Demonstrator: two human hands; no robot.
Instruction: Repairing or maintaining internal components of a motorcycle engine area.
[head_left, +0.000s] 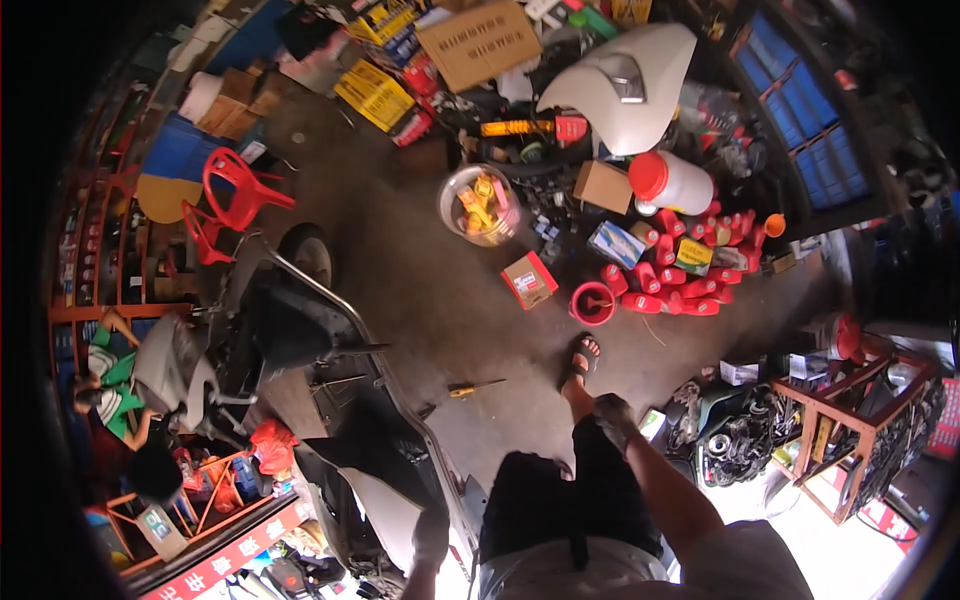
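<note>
My left hand [431, 540], apparently in a grey glove, is low at the side of a partly dismantled scooter [300, 330], by a pale body panel [390, 505]; its fingers are too indistinct to read. My right hand [613, 415], also looking gloved, hangs in front of my dark shorts near my sandalled foot [585, 355]; I cannot make out whether it holds anything. A yellow-handled screwdriver [462, 390] lies on the concrete floor between me and the scooter. Ahead on the floor are a small red bucket [592, 305] and a red-and-brown box [528, 280].
A person in green and white [115, 400] is at the left beside orange racks. Red chairs [235, 185], a metal tub [478, 205], several red bottles [680, 300], cartons [480, 45] and a cream panel [620, 80] lie ahead. An orange metal frame [850, 430] and engine parts [730, 440] crowd the right.
</note>
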